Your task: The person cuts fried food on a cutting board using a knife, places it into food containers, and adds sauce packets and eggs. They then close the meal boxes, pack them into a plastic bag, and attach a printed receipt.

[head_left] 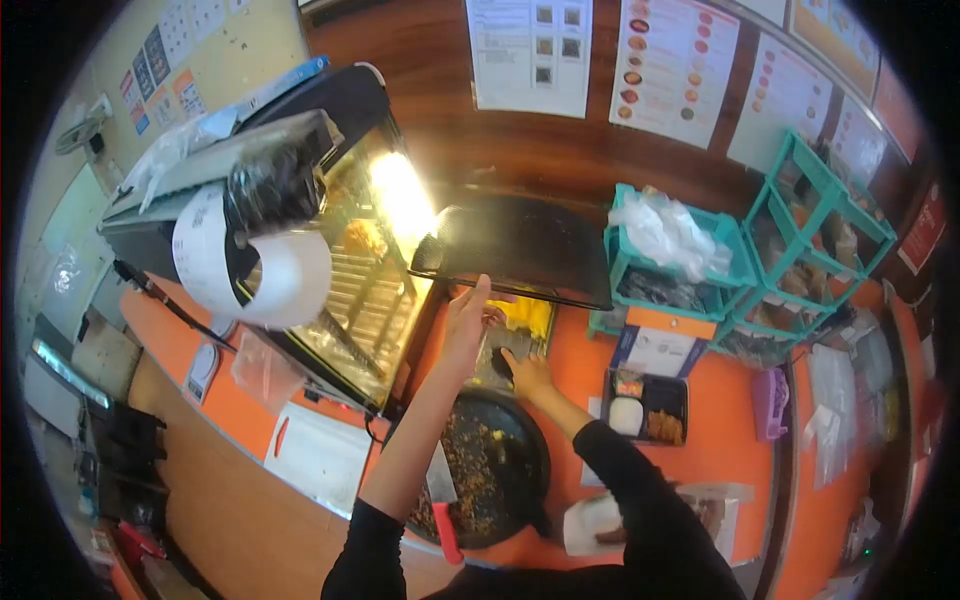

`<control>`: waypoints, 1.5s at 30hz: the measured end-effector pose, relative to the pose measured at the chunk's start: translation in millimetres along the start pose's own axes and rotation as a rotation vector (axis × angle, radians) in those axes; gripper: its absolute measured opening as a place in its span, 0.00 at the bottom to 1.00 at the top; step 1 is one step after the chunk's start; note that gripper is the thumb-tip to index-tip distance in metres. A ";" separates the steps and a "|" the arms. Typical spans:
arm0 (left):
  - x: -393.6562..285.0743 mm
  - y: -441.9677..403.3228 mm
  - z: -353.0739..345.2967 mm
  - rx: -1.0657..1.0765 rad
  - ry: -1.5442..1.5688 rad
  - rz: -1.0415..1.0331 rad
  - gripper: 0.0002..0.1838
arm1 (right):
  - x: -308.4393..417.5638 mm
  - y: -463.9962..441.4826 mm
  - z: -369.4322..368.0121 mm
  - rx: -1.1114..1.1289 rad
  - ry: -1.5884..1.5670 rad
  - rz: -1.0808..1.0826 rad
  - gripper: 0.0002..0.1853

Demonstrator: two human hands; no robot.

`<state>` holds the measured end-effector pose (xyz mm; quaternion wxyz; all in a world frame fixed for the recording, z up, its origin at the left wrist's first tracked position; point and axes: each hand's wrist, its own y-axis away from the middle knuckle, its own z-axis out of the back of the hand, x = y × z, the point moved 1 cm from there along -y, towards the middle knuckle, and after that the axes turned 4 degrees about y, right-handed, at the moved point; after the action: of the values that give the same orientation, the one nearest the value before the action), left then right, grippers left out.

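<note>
My left hand (468, 325) is closed on the front edge of a dark, see-through lid (525, 245), which is tilted up. Below the lid lies a metal tray with yellow food (528, 318) in it. Over that tray, my right hand (530, 377) grips a black-handled tool (503, 363); the kind of tool is unclear, as the fingers cover part of it. Nearer to me, a black pan (535, 465) holds browned bits of food. A scraper with a red handle (447, 532) rests in it, its flat metal blade among the food.
On the left stands a lit glass food warmer (365, 270). A white cutting board (318, 458) lies before it. To the right are a black lunch box (645, 374) with rice and fried food, and teal baskets (735, 262). A plastic bag (735, 492) lies at front right.
</note>
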<state>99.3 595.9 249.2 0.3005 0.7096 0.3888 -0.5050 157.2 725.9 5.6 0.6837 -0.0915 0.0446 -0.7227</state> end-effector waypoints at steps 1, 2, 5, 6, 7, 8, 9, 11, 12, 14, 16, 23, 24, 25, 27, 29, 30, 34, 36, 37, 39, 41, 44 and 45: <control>-8.2 -8.9 1.9 0.008 -0.001 -0.013 0.26 | 0.4 -4.9 -1.5 0.052 0.033 -0.030 0.38; -14.8 -15.6 4.1 0.049 -0.123 -0.053 0.28 | 1.2 -9.3 -4.5 0.108 0.061 -0.063 0.41; -14.2 -37.6 -1.1 -0.189 -0.341 -0.226 0.35 | 3.7 -19.9 -1.8 0.280 -0.020 -0.108 0.50; -12.3 -41.4 -3.7 -0.482 -0.424 -0.358 0.39 | 3.1 -17.8 -3.5 0.335 -0.029 -0.100 0.52; -11.7 -47.1 -4.1 -0.575 -0.463 -0.414 0.46 | 5.2 -16.5 -5.4 0.277 -0.042 -0.124 0.51; -9.4 -51.5 -4.9 -0.568 -0.459 -0.401 0.46 | 5.2 -13.7 -7.1 0.288 -0.040 -0.133 0.51; -16.3 -50.5 -8.9 -0.602 -0.592 -0.595 0.44 | 5.4 -12.2 -6.4 0.251 -0.042 -0.138 0.48; -38.3 -40.9 -20.2 -0.575 -0.832 -0.893 0.34 | 7.3 -16.1 -3.9 0.213 -0.049 -0.144 0.46; -40.7 -47.4 -17.7 -0.571 -0.835 -0.893 0.34 | 7.2 -21.4 -5.4 0.256 -0.115 -0.202 0.42; -48.0 -64.6 -16.2 -0.168 -1.280 -0.921 0.23 | 7.4 -29.5 -6.4 0.296 -0.183 -0.257 0.38; -55.0 -73.2 -15.4 -0.190 -1.237 -1.003 0.21 | 6.6 -34.5 -6.2 0.254 -0.401 -0.384 0.34; -62.8 -87.4 -16.4 -0.123 -1.181 -0.969 0.21 | -4.9 -63.3 -1.0 -0.214 -0.581 -0.397 0.23; -62.6 -87.7 -16.9 -0.121 -1.180 -0.955 0.21 | -8.1 -69.1 -2.0 -0.206 -0.569 -0.438 0.24; -61.6 -89.7 -17.0 -0.119 -1.181 -0.956 0.21 | -9.6 -75.2 -2.8 -0.209 -0.399 -0.482 0.25; -62.6 -94.2 -17.1 -0.120 -1.176 -0.981 0.22 | -10.1 -78.7 -9.9 -0.179 -0.352 -0.518 0.26; -63.1 -95.7 -17.4 -0.130 -1.197 -0.980 0.22 | -7.4 -85.4 -22.8 -0.039 -0.219 -0.573 0.33; -63.8 -96.7 -16.7 -0.139 -1.212 -0.974 0.21 | -3.9 -86.6 -34.3 -0.041 -0.224 -0.569 0.33; -66.4 -98.4 -16.4 -0.082 -1.133 -0.983 0.21 | 0.8 -79.0 -48.4 0.164 -0.226 -0.606 0.43; -65.4 -97.5 -18.3 -0.102 -1.157 -0.985 0.21 | 4.0 -80.4 -39.9 0.099 -0.143 -0.583 0.43; -65.4 -96.7 -17.6 -0.121 -1.182 -0.984 0.21 | 2.4 -83.6 -35.4 0.098 -0.143 -0.577 0.43; -65.4 -99.2 -15.4 -0.129 -1.174 -0.998 0.21 | -4.4 -83.1 -34.0 0.243 -0.347 -0.617 0.40; -64.3 -97.9 -15.1 -0.135 -1.162 -1.024 0.21 | -8.2 -82.2 -34.5 0.212 -0.327 -0.600 0.38; -68.3 -99.0 -13.9 -0.125 -1.167 -1.001 0.21 | -15.4 -83.1 -21.8 0.175 -0.364 -0.561 0.33; -68.9 -100.7 -14.5 -0.141 -1.177 -1.009 0.21 | -14.3 -75.3 -13.2 0.159 -0.330 -0.479 0.32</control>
<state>7.2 642.6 315.8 0.2357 0.0410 0.4725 -0.8483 81.5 744.0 5.9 0.4968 -0.1619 -0.1465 -0.8400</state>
